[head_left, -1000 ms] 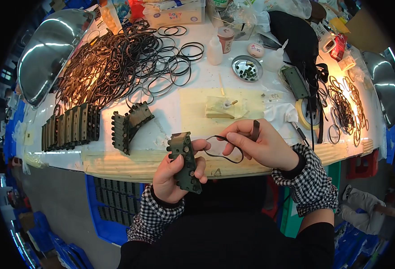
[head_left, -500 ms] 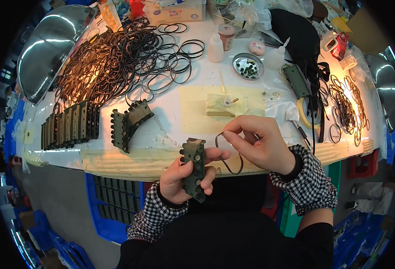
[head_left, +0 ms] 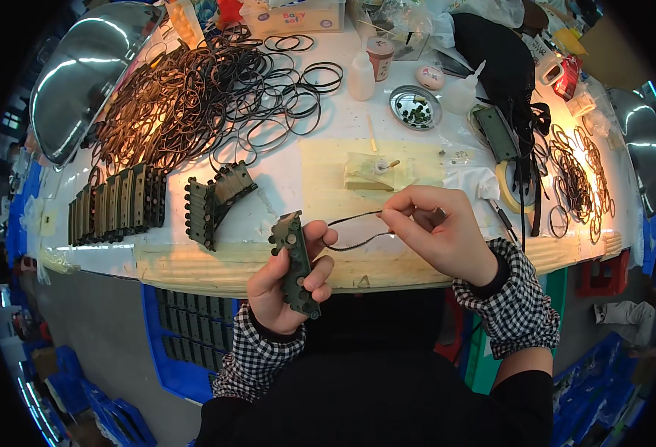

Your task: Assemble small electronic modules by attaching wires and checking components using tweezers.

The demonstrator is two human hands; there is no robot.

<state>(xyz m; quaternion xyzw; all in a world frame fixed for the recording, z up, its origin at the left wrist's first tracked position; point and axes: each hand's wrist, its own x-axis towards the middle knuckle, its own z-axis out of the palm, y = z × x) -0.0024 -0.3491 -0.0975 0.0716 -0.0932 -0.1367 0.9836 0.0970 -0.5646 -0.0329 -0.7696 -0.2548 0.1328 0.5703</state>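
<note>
My left hand (head_left: 270, 292) is closed round a dark green block-like part (head_left: 296, 277) with small round wheel-like knobs along its sides, held tilted upright over the table's front edge. A thin black band loop (head_left: 356, 245) stretches from the left fingertips to my right hand (head_left: 447, 232). The right thumb and forefinger pinch the loop's far end. Whether the band is hooked on the part or only held by the left fingers cannot be made out. Two similar green parts (head_left: 207, 212) lean together left of my hands, and a row of several more (head_left: 123, 205) stands farther left.
A big tangle of black bands (head_left: 186, 104) covers the table's back left; a smaller heap (head_left: 574, 179) lies right. A round metal dish (head_left: 415, 108) holds small dark bits. Nearby are a white squeeze bottle (head_left: 360, 74), a yellow block (head_left: 365, 181) and a black bag (head_left: 492, 59). A blue crate (head_left: 153, 328) stands below.
My left hand has moved left and slightly up with the green part. The loop, hanging slack before, is now drawn out sideways between both hands. My right hand has shifted slightly right.
</note>
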